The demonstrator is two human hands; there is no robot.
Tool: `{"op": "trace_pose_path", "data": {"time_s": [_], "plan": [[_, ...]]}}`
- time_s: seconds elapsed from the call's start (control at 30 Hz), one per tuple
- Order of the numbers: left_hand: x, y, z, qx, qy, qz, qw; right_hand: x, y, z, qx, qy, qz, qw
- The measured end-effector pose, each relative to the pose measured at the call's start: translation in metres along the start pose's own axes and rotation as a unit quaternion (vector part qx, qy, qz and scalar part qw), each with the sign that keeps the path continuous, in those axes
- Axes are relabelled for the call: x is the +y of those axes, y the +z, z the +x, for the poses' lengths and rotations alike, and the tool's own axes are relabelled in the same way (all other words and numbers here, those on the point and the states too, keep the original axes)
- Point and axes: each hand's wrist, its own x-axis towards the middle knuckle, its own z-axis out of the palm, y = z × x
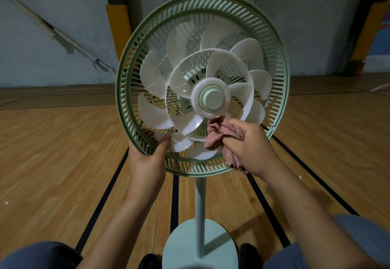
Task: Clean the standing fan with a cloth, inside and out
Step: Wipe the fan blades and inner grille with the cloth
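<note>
So the fan [202, 83] is standing on its round base [185, 245] on the wooden floor [52, 152], right between the person's knees, and the front cover looks to be off, since the blades [185, 91] are out in the open with only the green back grille [130, 74] behind them. That makes sense for the "inside" part of the job: with no cover in the way, you can get a cloth straight onto the plastic.

The left hand [147, 159] grips the lower left rim of the grille, thumb hooked over the front edge near a blade tip. My guess is it's there to steady the head, because a fan on a thin pole [200, 201] wobbles as soon as you push on it. It may also stop the blades from spinning away, though I can't tell if the thumb really touches one.

The right hand [251, 148] is closed around a bunched pink cloth [219, 136], fingers curled tight, with the loose end hanging below the fist. The wad sits against the lower blades just under the green hub cap [212, 98]. Bunching it like that gives a firm pad to press with.

I'd say this is mid-wipe on the blades, with the grille slats and the outside left to do. Those thin blades probably flex, so go gently.
</note>
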Motion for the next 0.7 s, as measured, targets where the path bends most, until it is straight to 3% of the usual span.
{"op": "trace_pose_path", "data": {"time_s": [0.33, 0.57, 0.7], "plan": [[0.005, 0.001, -0.001, -0.008, 0.004, -0.006, 1.000, 0.016, -0.010, 0.001, 0.069, -0.070, -0.146, 0.984], [0.005, 0.002, -0.002, -0.002, -0.003, -0.011, 1.000, 0.020, -0.004, 0.000, 0.062, -0.101, -0.144, 0.982], [0.006, 0.003, -0.003, 0.000, 0.004, -0.009, 1.000, 0.019, 0.001, 0.001, 0.082, -0.072, -0.160, 0.981]]}}
